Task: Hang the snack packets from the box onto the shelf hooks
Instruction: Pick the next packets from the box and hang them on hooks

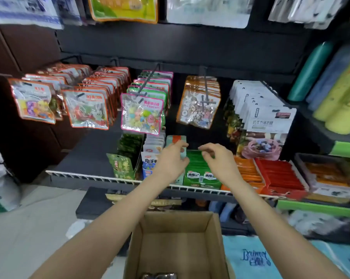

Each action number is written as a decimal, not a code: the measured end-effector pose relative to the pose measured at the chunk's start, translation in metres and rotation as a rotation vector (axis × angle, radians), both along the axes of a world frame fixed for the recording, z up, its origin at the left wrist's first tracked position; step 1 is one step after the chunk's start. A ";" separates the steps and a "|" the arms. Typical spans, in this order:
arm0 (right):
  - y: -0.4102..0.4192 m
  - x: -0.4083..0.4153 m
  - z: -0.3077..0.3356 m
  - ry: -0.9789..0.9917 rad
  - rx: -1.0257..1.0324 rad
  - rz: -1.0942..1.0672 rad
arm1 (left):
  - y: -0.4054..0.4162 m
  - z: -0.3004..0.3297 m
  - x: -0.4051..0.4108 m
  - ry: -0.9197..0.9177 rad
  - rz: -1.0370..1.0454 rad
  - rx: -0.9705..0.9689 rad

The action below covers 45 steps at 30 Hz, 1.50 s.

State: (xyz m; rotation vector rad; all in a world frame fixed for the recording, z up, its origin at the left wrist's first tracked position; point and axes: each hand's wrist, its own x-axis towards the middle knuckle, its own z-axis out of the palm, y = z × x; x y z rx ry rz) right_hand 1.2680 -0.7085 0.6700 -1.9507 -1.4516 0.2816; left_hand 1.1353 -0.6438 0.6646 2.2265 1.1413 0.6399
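Note:
My left hand (171, 162) and my right hand (216, 160) are stretched out side by side over the lower shelf, fingers loosely curled, and no packet shows in either. The left hand is in front of a teal display box (176, 138); the right is above a green one (198, 174). Above them, snack packets hang in rows on the shelf hooks: a pink-edged row (142, 113) and an orange-edged row (198, 101). The open cardboard box (216, 238) stands below my arms, with shiny dark packets (160, 275) at its bottom edge.
More hanging rows of red-edged packets (85, 109) are at the left and white packets (268, 117) at the right. The lower shelf's white wire rail (89, 176) fronts several display boxes. Bottles (311, 71) lie on the right shelf. A blue towel (254, 258) lies beside the box.

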 end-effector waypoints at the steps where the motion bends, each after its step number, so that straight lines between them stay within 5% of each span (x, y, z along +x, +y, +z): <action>1: -0.014 -0.008 -0.010 0.030 -0.049 0.012 | -0.010 -0.008 -0.009 0.012 -0.012 -0.049; 9: -0.119 -0.077 -0.158 0.148 -0.506 -0.049 | -0.093 -0.110 -0.065 0.208 -0.061 -0.380; 17: -0.167 -0.121 -0.245 0.456 -0.870 -0.165 | -0.151 -0.214 -0.095 0.688 -0.202 -0.615; 21: -0.171 -0.127 -0.274 0.722 -0.821 -0.413 | -0.163 -0.236 -0.103 0.840 -0.366 -0.558; 29: -0.165 -0.124 -0.269 1.041 -0.654 -0.547 | -0.154 -0.231 -0.112 0.644 -0.417 -0.567; 36: -0.161 -0.141 -0.258 0.688 -0.589 -0.427 | -0.150 -0.228 -0.119 0.545 -0.350 -0.583; 40: -0.154 -0.126 -0.199 0.305 -0.426 -0.095 | -0.136 -0.204 -0.121 0.409 -0.350 -0.233; 45: -0.143 -0.098 -0.121 0.324 -0.173 -0.010 | -0.102 -0.140 -0.108 0.174 -0.297 0.019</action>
